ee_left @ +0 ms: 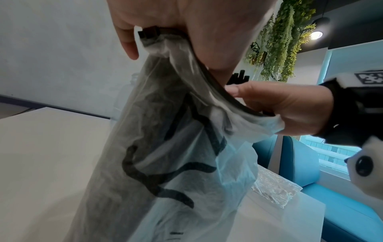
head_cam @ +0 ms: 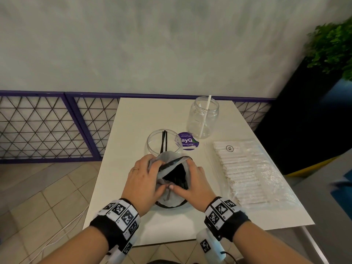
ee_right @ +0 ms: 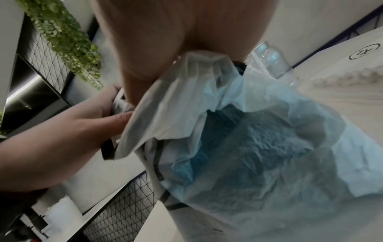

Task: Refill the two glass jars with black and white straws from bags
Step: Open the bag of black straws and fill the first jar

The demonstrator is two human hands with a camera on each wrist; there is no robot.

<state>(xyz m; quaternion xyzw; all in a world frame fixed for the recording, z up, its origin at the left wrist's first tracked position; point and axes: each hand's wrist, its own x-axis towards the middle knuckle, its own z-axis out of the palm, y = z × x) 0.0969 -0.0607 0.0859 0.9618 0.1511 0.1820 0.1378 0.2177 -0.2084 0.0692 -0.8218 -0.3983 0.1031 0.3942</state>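
A translucent bag [head_cam: 167, 197] with black markings stands upright on the white table [head_cam: 133, 121], holding black straws [head_cam: 178, 176]. My left hand [head_cam: 144, 180] grips the left side of its mouth and my right hand [head_cam: 192, 181] grips the right side, holding it spread. In the left wrist view the bag [ee_left: 165, 155] hangs below my fingers; in the right wrist view the bag [ee_right: 238, 139] fills the middle. Just behind stands a round glass jar [head_cam: 164, 143] with two black straws [head_cam: 163, 141]. A taller glass jar [head_cam: 202, 117] holds one white straw [head_cam: 205, 115].
A flat clear bag of white wrapped straws [head_cam: 245, 172] lies on the table's right side. A purple round sticker [head_cam: 187, 141] sits between the jars. A purple mesh fence [head_cam: 47, 126] runs behind, with a plant [head_cam: 333, 46] at the far right.
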